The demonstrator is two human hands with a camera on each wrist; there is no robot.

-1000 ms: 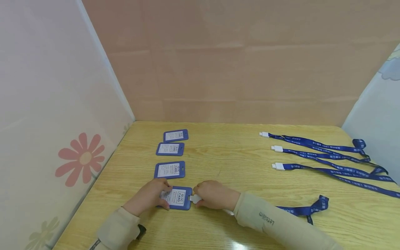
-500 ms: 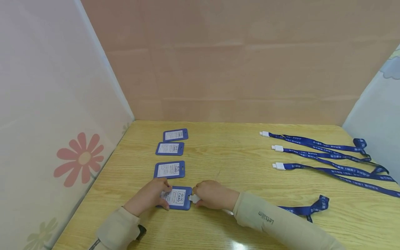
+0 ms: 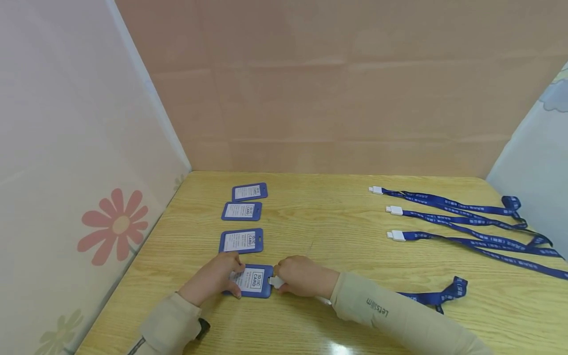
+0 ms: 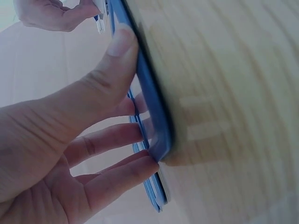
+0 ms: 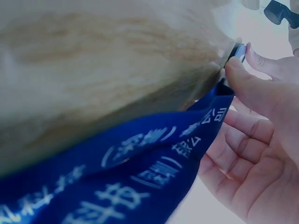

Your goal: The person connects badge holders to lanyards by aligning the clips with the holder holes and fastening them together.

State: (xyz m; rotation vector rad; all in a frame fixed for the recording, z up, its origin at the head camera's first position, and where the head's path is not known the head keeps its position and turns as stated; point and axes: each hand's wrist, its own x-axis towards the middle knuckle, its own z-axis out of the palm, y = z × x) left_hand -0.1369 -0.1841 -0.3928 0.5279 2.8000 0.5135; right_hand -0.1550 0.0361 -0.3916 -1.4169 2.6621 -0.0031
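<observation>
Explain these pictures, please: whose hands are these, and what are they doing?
No robot here: a person works bare-handed. The wide picture comes from a camera on the head; the two close ones from cameras on the wrists. On the table lie three blue badges to the left and three lanyards to the right. The left hand grips a fourth badge. The right hand pinches a white clip at its slotted end; a blue strap trails from there.
</observation>
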